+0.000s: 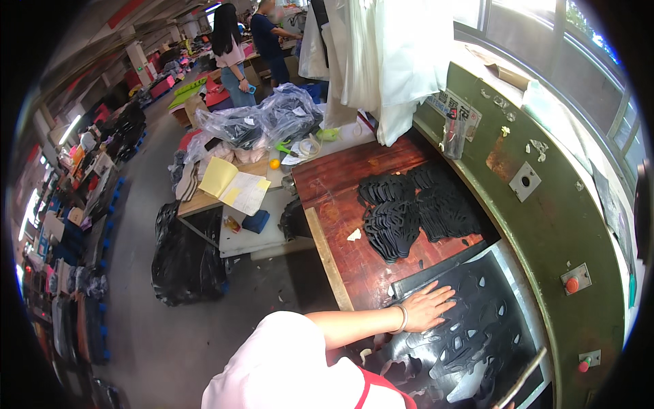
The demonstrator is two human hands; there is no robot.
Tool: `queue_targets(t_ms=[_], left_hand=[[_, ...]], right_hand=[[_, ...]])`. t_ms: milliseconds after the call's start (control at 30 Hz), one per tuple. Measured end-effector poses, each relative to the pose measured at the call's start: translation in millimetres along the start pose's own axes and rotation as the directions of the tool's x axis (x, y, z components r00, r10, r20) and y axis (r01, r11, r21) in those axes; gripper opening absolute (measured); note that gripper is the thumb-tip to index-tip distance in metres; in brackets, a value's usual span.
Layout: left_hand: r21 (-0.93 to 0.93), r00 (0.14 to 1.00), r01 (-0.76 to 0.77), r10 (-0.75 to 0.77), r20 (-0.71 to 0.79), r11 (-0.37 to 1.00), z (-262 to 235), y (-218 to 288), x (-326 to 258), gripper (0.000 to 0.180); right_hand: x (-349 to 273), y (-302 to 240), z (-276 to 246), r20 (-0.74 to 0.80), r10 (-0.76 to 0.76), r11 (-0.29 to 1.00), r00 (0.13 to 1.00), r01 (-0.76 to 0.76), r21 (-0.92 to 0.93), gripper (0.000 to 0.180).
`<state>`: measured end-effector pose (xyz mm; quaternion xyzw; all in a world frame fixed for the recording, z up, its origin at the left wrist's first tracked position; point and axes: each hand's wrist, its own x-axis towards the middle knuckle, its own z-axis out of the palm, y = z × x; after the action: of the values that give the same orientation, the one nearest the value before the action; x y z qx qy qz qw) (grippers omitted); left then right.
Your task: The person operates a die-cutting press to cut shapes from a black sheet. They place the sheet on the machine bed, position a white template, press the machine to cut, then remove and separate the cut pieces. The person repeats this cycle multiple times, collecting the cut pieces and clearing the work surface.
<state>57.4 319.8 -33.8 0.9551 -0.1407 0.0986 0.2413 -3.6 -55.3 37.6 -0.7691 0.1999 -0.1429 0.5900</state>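
Observation:
My left hand (427, 308), with a metal bangle at the wrist, lies palm down with fingers spread on a black sheet (446, 279). Shaped holes and cut outlines cover much of this sheet, and loose scraps lie around its near left part. At the bottom right edge only a sliver of my right hand (508, 405) shows, and its fingers are mostly hidden. From it rises a thin metal strip (523, 377), tilted over the sheet; its full shape is cut off. Beyond the sheet, several stacks of black cut pieces (392, 228) rest on the reddish-brown board (327, 198).
A green machine beam (545, 225) with red buttons (572, 284) curves along the right. White cloths (388, 61) hang ahead. On the side table are an open notebook (235, 187) and plastic-wrapped bundles (262, 123). A black bag (184, 259) sits on the floor. Two people stand far off.

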Motion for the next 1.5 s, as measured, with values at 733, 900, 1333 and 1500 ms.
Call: queue_targets(t_ms=[733,900,1333,1500], left_hand=[[0.237,0.995,-0.082,0.065,0.076,0.968,-4.9,-5.2,19.3,0.051],[0.232,0.995,-0.095,0.082,0.062,0.968,-5.7,-2.4,21.8,0.051],[-0.160,0.989,-0.027,0.050,0.141,0.987,-19.6,-6.7,50.1,0.045],[-0.354,0.978,0.194,-0.208,-0.001,0.915,-38.7,-31.2,56.0,0.032]], right_hand=[[-62.1,44.6,-87.4,-0.448,0.171,0.655,0.877,0.239,0.717,0.058],[-45.0,18.4,-35.2,-0.313,-0.007,0.861,0.950,0.165,0.482,0.073],[48.6,42.4,65.2,-0.253,-0.310,0.846,0.917,0.144,-0.513,0.098],[102.5,41.1,75.5,-0.221,-0.324,0.856,0.920,0.186,-0.482,0.095]])
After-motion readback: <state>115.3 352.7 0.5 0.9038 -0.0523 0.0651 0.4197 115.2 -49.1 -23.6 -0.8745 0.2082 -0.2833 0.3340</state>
